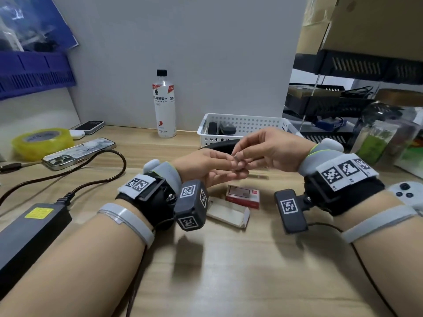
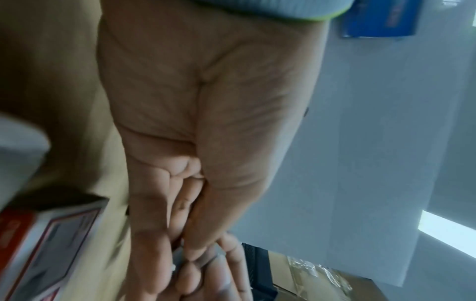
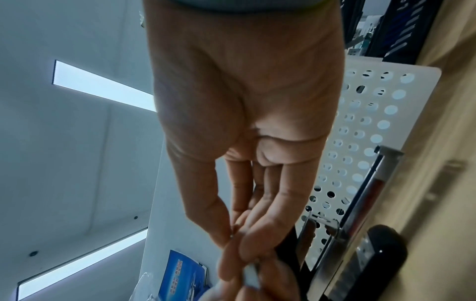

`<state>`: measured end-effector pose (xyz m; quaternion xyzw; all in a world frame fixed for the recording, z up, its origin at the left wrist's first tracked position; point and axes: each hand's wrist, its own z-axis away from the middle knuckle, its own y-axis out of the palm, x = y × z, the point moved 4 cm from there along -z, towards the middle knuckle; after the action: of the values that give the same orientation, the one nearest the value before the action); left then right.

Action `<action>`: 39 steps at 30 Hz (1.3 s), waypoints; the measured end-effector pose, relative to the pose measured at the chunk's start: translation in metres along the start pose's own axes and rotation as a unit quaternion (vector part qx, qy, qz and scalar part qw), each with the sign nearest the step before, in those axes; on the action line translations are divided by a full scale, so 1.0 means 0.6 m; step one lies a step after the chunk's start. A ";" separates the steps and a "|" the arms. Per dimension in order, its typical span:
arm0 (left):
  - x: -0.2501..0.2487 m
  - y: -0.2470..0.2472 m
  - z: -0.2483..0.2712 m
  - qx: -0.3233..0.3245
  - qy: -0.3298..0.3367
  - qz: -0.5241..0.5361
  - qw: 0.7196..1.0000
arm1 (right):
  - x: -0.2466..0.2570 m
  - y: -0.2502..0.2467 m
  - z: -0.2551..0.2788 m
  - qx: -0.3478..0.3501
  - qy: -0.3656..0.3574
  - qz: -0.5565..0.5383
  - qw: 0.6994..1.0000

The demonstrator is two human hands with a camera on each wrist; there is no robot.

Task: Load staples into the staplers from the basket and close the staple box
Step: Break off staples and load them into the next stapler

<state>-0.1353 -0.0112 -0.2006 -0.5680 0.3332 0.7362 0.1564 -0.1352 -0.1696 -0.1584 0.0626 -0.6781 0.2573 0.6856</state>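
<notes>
Both hands meet above the desk (image 1: 229,271), in front of the white perforated basket (image 1: 251,124); the left hand (image 1: 206,165) lies palm up, its fingers curled in towards the right hand's fingertips; the right hand (image 1: 267,149) reaches in from the other side, thumb and forefinger pinching a short strip of staples (image 1: 235,158); the left grip closes on the same strip from below, so both grips hold it between them; the right wrist view shows the silvery strip (image 3: 251,274) caught among the fingertips of both hands. An opened stapler (image 3: 360,234) lies on the desk just beside the basket, under the hands, its metal magazine exposed; at least two more dark staplers (image 1: 219,128) rest inside the basket. The red staple box (image 1: 243,195) sits on the desk below the hands, near the person, and its white inner tray (image 1: 226,212) lies just beside it, pulled out, so the box is not closed. A drink bottle (image 1: 164,104) stands left of the basket; a phone (image 1: 79,153), a roll of yellow tape (image 1: 42,141) and a black power adapter (image 1: 29,232) lie further left.
</notes>
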 end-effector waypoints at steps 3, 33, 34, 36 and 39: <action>0.010 -0.004 -0.011 0.008 -0.034 0.024 0.999 | -0.006 0.006 -0.010 0.011 0.013 0.052 0.999; 0.020 -0.030 -0.002 -0.050 -0.032 0.045 0.997 | 0.024 0.024 0.007 -0.041 -0.009 0.281 0.959; 0.019 -0.029 -0.002 -0.050 -0.033 0.045 0.997 | 0.026 0.024 0.009 -0.045 -0.011 0.286 0.957; 0.019 -0.029 -0.001 -0.054 -0.033 0.051 0.997 | 0.029 0.026 0.012 -0.056 -0.017 0.305 0.951; 0.018 -0.027 -0.001 -0.061 -0.033 0.068 0.995 | 0.033 0.028 0.011 -0.071 -0.019 0.344 0.936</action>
<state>-0.1285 -0.0015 -0.2160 -0.5275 0.3206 0.7824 0.0820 -0.1497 -0.1526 -0.1435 -0.2181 -0.6877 0.4275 0.5447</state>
